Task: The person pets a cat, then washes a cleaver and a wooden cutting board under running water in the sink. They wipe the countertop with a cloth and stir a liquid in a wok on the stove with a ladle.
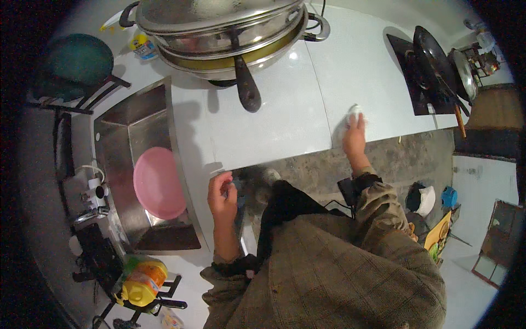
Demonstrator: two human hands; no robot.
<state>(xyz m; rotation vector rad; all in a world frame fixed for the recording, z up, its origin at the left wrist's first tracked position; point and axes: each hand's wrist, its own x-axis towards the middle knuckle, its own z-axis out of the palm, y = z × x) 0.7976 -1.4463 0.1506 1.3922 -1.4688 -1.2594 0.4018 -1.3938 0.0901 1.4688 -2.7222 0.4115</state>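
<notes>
My right hand [354, 137] presses a small crumpled white cloth [355, 108] on the white countertop [271, 127], near its front edge. The cloth is partly hidden under the fingers, and that hand is slightly blurred. At the counter's front corner by the sink is my left hand [222, 195]. Its fingers are loosely curled, a gap shows between them and the thumb, and nothing is seen in it. Beyond both hands stands a large stainless steel steamer pot [230, 45] with a lid. Its dark long handle [248, 84] points towards me.
A pink plastic basin [159, 183] rests tilted in the steel sink [115, 152] on the left. A black wok [433, 57] stands by a black cooktop [398, 74] at the right. A green pan [78, 61] and a yellow bottle [141, 286] are on the left side.
</notes>
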